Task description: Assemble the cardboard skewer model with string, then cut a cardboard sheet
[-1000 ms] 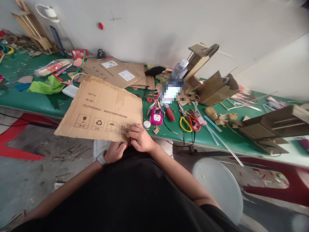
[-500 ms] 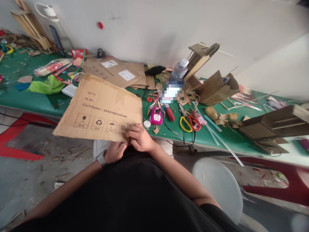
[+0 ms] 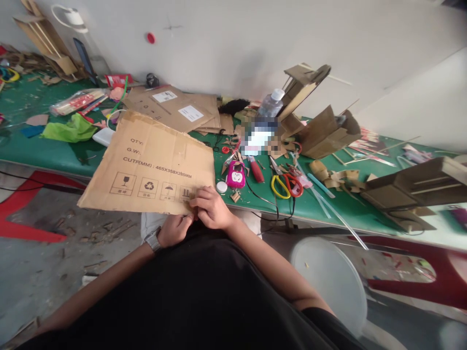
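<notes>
A flat piece of brown cardboard (image 3: 153, 170) with printed text and handling symbols reaches out over the table's front edge, close to my body. Its near right corner is gripped by my left hand (image 3: 175, 229), which wears a wristwatch and has its thumb on the edge. My right hand (image 3: 211, 208) is closed at the same corner, its curled fingers lying over the printed face. The two hands touch or nearly touch, and the fingertips under the board are hidden. Just right of the board lie a white round cap (image 3: 221, 187) and a pink box (image 3: 236, 175).
On the green table (image 3: 22, 150) lie yellow-and-red-handled scissors (image 3: 286, 186), a red-handled tool (image 3: 257, 171) and more cardboard sheets (image 3: 175, 108). A clear bottle (image 3: 272, 104) and cardboard structures (image 3: 328, 131) stand behind. A round stool (image 3: 330, 282) is at lower right.
The cardboard's far left corner has shifted very slightly left and down. Both hands keep the same hold at its near right corner.
</notes>
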`<state>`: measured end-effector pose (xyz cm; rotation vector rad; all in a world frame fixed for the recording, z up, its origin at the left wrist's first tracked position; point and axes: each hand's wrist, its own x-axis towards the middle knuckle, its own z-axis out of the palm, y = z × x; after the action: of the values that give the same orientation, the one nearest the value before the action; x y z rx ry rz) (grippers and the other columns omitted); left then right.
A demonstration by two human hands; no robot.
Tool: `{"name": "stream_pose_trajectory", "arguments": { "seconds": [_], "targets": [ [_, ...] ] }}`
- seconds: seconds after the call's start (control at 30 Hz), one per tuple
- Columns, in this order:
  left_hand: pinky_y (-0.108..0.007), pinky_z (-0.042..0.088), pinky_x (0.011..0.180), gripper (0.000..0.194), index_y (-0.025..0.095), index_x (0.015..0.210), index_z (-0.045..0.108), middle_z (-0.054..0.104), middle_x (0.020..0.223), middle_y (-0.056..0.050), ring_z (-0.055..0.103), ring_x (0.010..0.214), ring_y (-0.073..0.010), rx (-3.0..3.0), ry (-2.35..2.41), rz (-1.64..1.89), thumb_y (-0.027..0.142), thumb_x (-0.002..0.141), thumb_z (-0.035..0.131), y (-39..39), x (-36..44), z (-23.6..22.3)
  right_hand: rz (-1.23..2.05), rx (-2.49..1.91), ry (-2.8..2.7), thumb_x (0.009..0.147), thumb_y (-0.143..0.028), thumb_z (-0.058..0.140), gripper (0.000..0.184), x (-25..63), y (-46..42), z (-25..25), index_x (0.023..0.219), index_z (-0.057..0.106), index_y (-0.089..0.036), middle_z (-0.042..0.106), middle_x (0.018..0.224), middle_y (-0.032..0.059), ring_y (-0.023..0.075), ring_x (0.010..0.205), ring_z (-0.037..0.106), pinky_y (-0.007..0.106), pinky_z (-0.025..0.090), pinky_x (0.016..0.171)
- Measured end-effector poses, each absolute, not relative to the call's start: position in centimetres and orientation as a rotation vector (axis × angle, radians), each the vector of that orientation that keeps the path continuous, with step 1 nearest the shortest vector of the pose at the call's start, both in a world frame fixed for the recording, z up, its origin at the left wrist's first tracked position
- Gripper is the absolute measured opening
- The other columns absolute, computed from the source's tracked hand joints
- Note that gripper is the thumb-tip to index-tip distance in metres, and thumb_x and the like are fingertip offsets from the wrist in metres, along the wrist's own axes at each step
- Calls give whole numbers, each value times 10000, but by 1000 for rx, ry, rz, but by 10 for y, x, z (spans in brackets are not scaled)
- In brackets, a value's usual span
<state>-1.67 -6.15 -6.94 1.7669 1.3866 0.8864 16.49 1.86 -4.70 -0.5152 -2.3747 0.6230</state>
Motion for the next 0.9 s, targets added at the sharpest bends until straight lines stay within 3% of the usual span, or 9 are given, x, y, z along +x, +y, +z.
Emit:
{"name": "stream_pose_trajectory", "arguments": {
  "seconds": [0.23,0.73,0.9],
  "targets": [
    [-323,401,620,356,224,649,560,630,602,-36,533,590,-186,1798,1423,863,351,952,423,-62,-17,-64,703,-568,-2308,818,-140,459,279,166,15,-49,1046,605,-209,636,889,67,257,866,545,430,402,847],
    [-324,379,596,386,218,643,580,628,593,-66,558,589,-203,1850,1472,808,360,955,403,-64,-15,-61,668,-525,-2274,859,-185,465,147,166,15,-52,847,604,-231,637,834,56,247,833,541,435,401,838],
    [-331,402,633,357,202,703,617,667,651,-76,586,631,-208,1890,1432,791,330,955,399,-61,-16,-53,735,-558,-2209,861,-165,442,243,166,11,-47,1022,615,-221,655,867,61,250,837,560,432,404,832]
  ]
}}
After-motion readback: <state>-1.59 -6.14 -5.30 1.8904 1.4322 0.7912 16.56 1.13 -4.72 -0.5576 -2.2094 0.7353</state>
